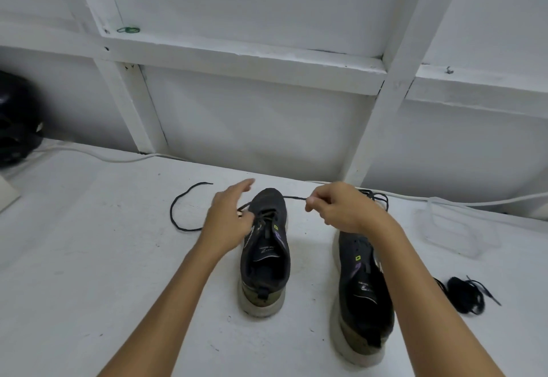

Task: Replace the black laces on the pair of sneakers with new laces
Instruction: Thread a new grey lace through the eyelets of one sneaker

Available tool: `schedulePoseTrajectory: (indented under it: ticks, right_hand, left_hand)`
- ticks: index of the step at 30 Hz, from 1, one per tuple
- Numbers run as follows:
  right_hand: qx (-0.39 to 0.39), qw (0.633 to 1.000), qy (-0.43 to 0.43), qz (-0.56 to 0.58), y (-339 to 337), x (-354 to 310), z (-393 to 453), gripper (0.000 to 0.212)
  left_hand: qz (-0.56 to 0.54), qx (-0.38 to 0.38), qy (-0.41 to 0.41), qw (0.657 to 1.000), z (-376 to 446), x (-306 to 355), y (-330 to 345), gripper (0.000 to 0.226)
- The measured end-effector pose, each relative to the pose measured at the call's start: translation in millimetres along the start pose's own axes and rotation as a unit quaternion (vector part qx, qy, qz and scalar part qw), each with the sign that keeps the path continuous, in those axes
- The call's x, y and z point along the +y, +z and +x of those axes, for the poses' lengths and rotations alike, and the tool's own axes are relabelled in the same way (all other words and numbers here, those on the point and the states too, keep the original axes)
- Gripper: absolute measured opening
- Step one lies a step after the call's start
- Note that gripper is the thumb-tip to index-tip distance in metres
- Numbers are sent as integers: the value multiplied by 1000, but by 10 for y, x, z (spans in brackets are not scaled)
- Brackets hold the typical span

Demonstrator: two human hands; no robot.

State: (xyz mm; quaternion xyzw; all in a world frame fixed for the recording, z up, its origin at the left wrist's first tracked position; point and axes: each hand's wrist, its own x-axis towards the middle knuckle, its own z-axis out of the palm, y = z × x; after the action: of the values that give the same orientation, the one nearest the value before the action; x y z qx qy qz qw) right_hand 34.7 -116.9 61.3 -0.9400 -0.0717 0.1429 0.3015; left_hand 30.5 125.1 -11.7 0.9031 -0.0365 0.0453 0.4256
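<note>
Two dark sneakers side by side on white tabletop [89, 258], toes at 12: L sneaker [264, 253], R sneaker [363, 293]. R hand [341, 209] fingers pinching black lace [292, 197] end above L sneaker's toe; L hand [229, 213] at its eyelets, thumb and curled fingers apparently pinching lace, index straight. Lace's other end looping at 9 of L hand; bundled laces [465, 293] at 3 of R sneaker.

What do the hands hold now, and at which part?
The right hand pinches the black lace at its tip. The left hand is at the left sneaker's eyelets; its hold cannot be told.
</note>
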Motion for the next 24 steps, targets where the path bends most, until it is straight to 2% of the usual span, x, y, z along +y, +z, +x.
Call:
schedulePoseTrajectory:
  ticks: [2, 4, 6, 10, 11, 12, 13, 15, 16, 18, 20, 21, 24]
  right_hand:
    - [-13, 1000, -19, -7, 49, -101, 19, 27]
    - [-19, 999, -33, -8, 77, -187, 45, 27]
    - [-11, 999, -37, -8, 71, -205, 53, 27]
    - [4, 1000, -18, 1, 24, -85, 33, 27]
    - [1, 1000, -18, -5, 24, -74, 26, 27]
    - [-3, 1000, -20, -7, 34, -73, 26, 27]
    - [-7, 1000, -23, -5, 47, -91, 29, 28]
    - [-14, 999, -32, 1, 85, -165, 49, 28]
    - [-17, 999, -36, 3, 107, -198, 62, 27]
    - [-20, 999, -43, 3, 134, -245, 82, 26]
    - [-16, 999, -46, 1, 120, -250, 70, 27]
    - [-12, 999, -44, 3, 104, -233, 60, 28]
    - [-2, 1000, -29, 8, 34, -144, 26, 28]
  left_hand:
    - [-28, -59, 90, 994, 3, 204, 31, 54]
    - [-74, -75, 114, 988, 24, 387, 52, 30]
    - [-68, -37, 113, 991, 60, 445, 34, 13]
    - [-28, 109, 26, 993, 96, 163, -83, 14]
    - [-2, 122, 37, 992, 95, 69, -108, 10]
    - [35, 107, 67, 991, 81, 17, -114, 9]
    - [61, 73, 104, 990, 66, 8, -99, 23]
    - [41, -4, 161, 986, 36, 103, -36, 43]
    - [29, -26, 183, 982, 23, 171, 0, 43]
    - [35, -22, 217, 975, 14, 269, 64, 28]
    - [30, 5, 198, 980, 26, 289, 53, 15]
    - [7, 23, 161, 987, 39, 267, 20, 13]
    - [-97, 133, -31, 986, 87, 103, -193, 15]
